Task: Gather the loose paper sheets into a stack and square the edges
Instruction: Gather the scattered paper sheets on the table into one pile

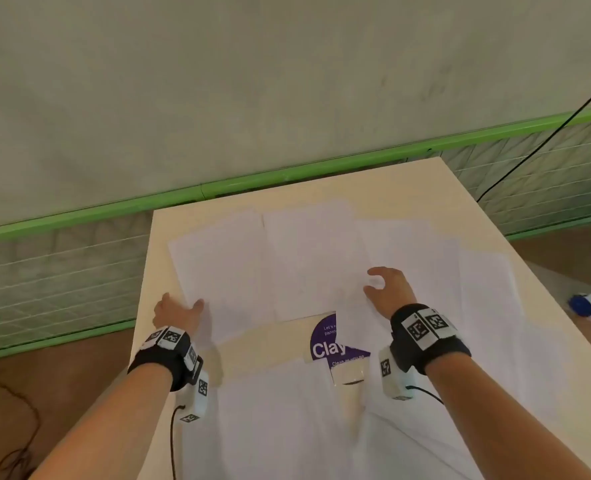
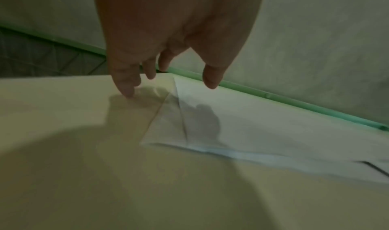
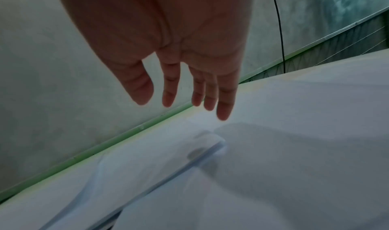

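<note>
Several loose white paper sheets [image 1: 307, 258] lie spread and overlapping across the pale table [image 1: 425, 181]. More sheets [image 1: 287, 427] lie near the front edge. My left hand [image 1: 178, 311] is at the left sheet's near corner [image 2: 166, 130], fingers relaxed, one fingertip [image 2: 128, 92] touching the bare tabletop beside the paper. My right hand [image 1: 387, 289] hovers over the middle sheets [image 3: 294, 133] with fingers [image 3: 224, 107] straight and spread, holding nothing.
A purple printed card [image 1: 325, 344] peeks out between sheets at the front middle. A blue-capped object [image 1: 581, 304] lies off the table's right side. A green rail [image 1: 287, 174] and mesh fence run behind the table; a black cable [image 1: 546, 136] hangs at the right.
</note>
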